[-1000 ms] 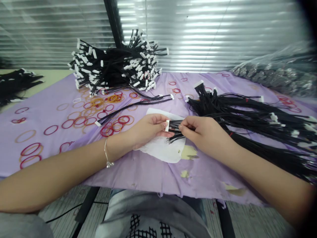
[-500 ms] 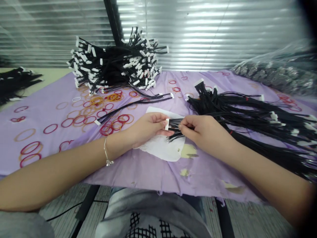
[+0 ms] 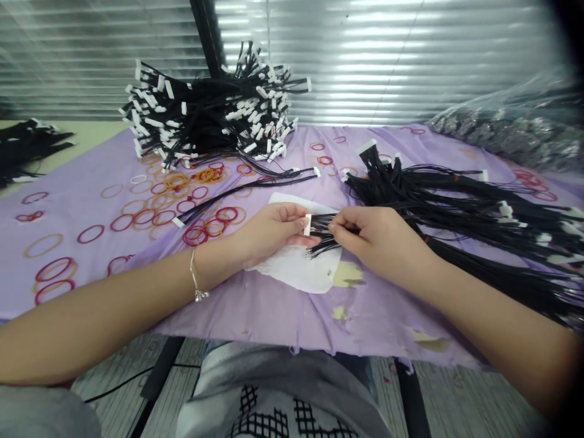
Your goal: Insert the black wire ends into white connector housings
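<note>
A small white connector (image 3: 308, 225) is pinched between the thumb and fingers of my left hand (image 3: 279, 228). Several black wires (image 3: 323, 220) run from its right side toward my right hand (image 3: 365, 230). My right hand's thumb and forefinger are closed on black wire just right of the connector; exactly how many strands they grip is hidden. Loose wire ends with bare metal terminals (image 3: 314, 250) fan out below the connector. Beneath both hands lies a white sheet (image 3: 296, 274) on the purple cloth (image 3: 255, 316).
At the back left rises a heap of black cables with white connectors (image 3: 210, 109). More bundled wires (image 3: 438, 194) spread over the right side. Red and yellow rubber bands (image 3: 146, 217) are scattered to the left. A clear plastic bag of metallic parts (image 3: 511, 134) stands back right.
Both hands keep nearly the same pose at the connector. The fingers of my right hand have shifted very slightly, and the whole view has moved a little.
</note>
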Demonstrator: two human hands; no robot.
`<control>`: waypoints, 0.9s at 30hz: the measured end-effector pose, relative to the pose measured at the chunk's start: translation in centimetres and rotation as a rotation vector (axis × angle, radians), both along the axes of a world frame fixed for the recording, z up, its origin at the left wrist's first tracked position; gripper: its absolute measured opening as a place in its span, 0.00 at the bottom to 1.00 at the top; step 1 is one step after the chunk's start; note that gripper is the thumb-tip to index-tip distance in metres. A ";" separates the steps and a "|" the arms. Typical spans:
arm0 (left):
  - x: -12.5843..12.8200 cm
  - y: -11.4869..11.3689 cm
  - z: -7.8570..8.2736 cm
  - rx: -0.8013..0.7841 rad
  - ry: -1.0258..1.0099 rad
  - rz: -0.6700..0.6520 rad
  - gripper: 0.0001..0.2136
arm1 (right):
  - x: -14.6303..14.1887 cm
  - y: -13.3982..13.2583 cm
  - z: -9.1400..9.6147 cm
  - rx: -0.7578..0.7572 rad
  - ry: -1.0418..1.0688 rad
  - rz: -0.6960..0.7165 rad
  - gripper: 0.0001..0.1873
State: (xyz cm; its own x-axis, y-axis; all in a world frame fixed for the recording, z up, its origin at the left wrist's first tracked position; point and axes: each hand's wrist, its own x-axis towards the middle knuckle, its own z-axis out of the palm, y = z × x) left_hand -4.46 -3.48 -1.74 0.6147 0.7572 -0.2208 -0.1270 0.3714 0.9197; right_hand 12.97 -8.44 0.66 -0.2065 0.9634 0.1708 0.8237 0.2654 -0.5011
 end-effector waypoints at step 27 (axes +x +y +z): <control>0.9 -0.3 0.4 0.112 0.173 0.059 0.08 | -1.2 0.3 -1.8 -0.049 0.099 -0.048 0.10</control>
